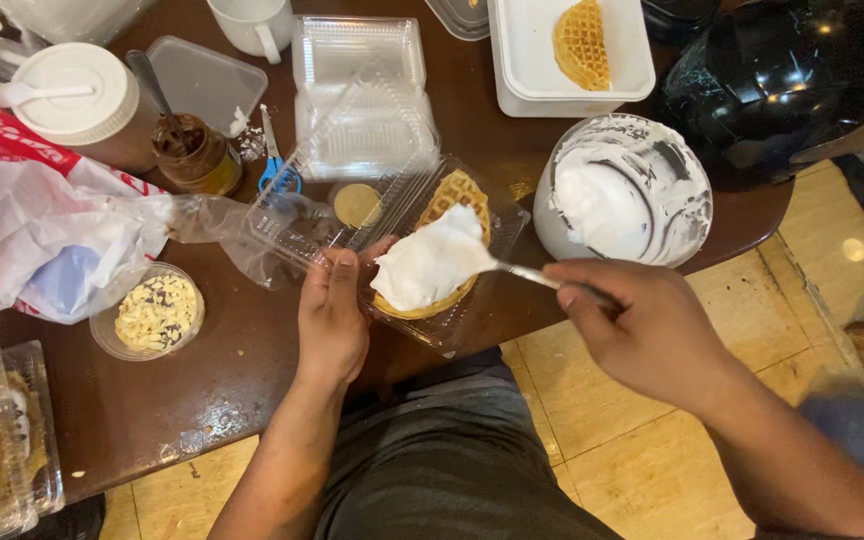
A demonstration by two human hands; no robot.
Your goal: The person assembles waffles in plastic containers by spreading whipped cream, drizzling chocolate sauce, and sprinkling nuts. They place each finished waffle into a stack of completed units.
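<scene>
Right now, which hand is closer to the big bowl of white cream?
The right hand. It is just below the bowl of cream, holding a spoon over the waffle. The left hand is farther off, steadying the clear box.

The white cream (430,264) hides most of your waffle (457,200), your right hand (642,335) covers the spoon (532,274) handle, and the top edge cuts off the white mug (252,25).

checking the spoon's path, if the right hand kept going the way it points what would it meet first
The right hand points left along its spoon, so the first thing in line is the cream on the waffle, which the spoon already touches. Beyond that, probably the left hand, though depth is unclear.
</scene>
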